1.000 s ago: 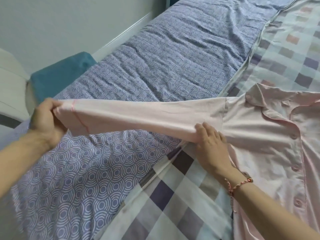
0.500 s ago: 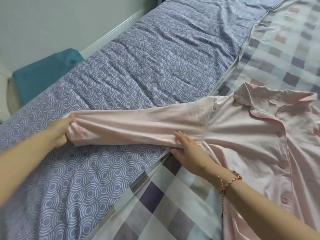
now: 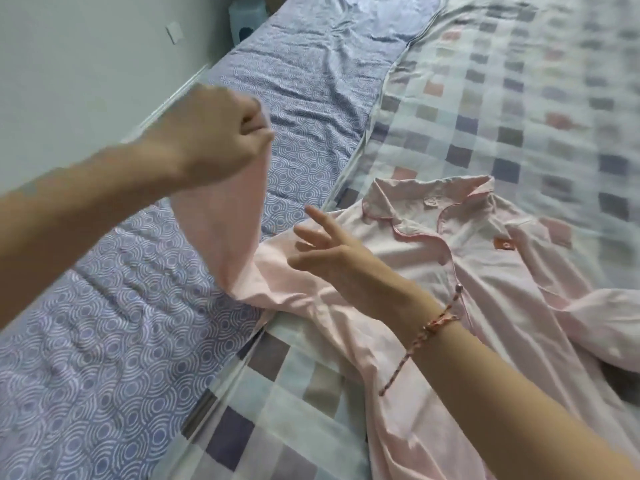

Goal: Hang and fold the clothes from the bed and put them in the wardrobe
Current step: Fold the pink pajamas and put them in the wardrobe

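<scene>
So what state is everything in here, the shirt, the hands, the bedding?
Pale pink button-front pyjama shirt: spread flat, front up.
Its sleeve: held up, draping.
Left hand: gripping the sleeve end.
Right hand: open, fingers spread, above shirt.
Blue swirl-patterned quilt: wrinkled.

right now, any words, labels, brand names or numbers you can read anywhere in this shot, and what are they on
No text here can be read.
Orange patch on the chest of the pink pyjama shirt: a pale mark, too blurred to read.
Neck label inside the collar: too small and blurred to read.
Checked quilt and blue patterned sheet: patterns only, no writing.
</scene>
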{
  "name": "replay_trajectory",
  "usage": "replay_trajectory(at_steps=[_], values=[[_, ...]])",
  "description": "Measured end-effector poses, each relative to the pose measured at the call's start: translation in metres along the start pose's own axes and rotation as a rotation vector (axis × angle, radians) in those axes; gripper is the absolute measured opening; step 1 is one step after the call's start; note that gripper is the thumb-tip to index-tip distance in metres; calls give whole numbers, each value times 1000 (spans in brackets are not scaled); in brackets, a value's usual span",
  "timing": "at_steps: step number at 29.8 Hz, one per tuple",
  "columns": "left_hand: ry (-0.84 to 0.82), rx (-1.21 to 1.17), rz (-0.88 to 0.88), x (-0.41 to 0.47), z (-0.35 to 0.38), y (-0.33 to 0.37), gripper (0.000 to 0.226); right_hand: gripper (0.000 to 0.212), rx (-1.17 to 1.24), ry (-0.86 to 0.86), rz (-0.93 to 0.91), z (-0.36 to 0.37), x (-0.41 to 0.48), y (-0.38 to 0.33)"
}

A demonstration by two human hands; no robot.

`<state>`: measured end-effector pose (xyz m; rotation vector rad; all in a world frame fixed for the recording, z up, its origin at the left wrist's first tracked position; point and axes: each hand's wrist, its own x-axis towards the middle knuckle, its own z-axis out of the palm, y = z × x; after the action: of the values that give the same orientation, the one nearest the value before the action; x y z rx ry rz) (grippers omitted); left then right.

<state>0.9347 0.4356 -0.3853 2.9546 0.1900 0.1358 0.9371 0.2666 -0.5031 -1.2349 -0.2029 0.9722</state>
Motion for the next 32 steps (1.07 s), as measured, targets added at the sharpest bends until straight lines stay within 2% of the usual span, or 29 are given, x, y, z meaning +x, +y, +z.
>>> replay_trajectory(at_steps=[1, 3, 4, 5, 6, 7, 9, 11, 12, 14, 16, 17, 19, 21, 24, 25, 27, 28, 30, 32], values=[[-13, -2, 131, 20, 5, 45, 33, 88, 81, 2, 0, -18, -7, -6], [-99, -63, 311, 44, 15, 118, 19, 71, 273, 31, -39, -56, -23, -13], [-166, -152, 379, 53, 20, 150, 26, 58, 354, 79, -72, -78, -33, -14], [-200, -266, 432, 58, 28, 163, 35, 42, 429, 189, -80, -96, -43, -12], [-162, -415, 463, 61, 36, 174, 39, 25, 454, 381, -30, -122, -53, -7], [-101, -509, 453, 57, 44, 169, 39, 20, 446, 599, 77, -139, -61, 4], [-50, -540, 287, 47, 80, 141, 36, 31, 323, 944, 245, -183, -80, 27], [-172, -410, 69, 23, 125, 97, 34, 38, 87, 1122, 240, -220, -90, 44], [-246, -343, -3, 7, 146, 76, 38, 33, -135, 1154, 207, -234, -90, 47], [-310, -270, -73, -21, 180, 44, 53, 15, -516, 1076, 64, -244, -77, 36], [-285, -235, -81, -37, 205, 25, 64, 10, -710, 919, -87, -242, -55, 19], [-246, -244, -88, -41, 213, 18, 63, 16, -780, 867, -108, -238, -42, 11], [-181, -245, -117, -42, 221, 12, 52, 33, -870, 831, -10, -234, -19, 0], [-127, -241, -148, -35, 227, 9, 47, 46, -804, 803, 131, -241, 1, -5], [-91, -245, -167, -27, 228, 8, 46, 54, -710, 703, 229, -252, 10, -2], [-75, -240, -153, -25, 228, 5, 45, 53, -755, 685, 224, -253, 12, 0], [-41, -190, -58, -15, 229, 3, 41, 35, -754, 674, 204, -253, 6, -3], [-43, -151, -16, -7, 229, 1, 38, 33, -711, 638, 216, -250, 4, -6], [-91, -86, 20, 7, 228, -3, 37, 43, -684, 551, 308, -242, 0, -13], [-151, -58, -10, 21, 227, -3, 41, 49, -690, 509, 377, -238, -1, -16]])
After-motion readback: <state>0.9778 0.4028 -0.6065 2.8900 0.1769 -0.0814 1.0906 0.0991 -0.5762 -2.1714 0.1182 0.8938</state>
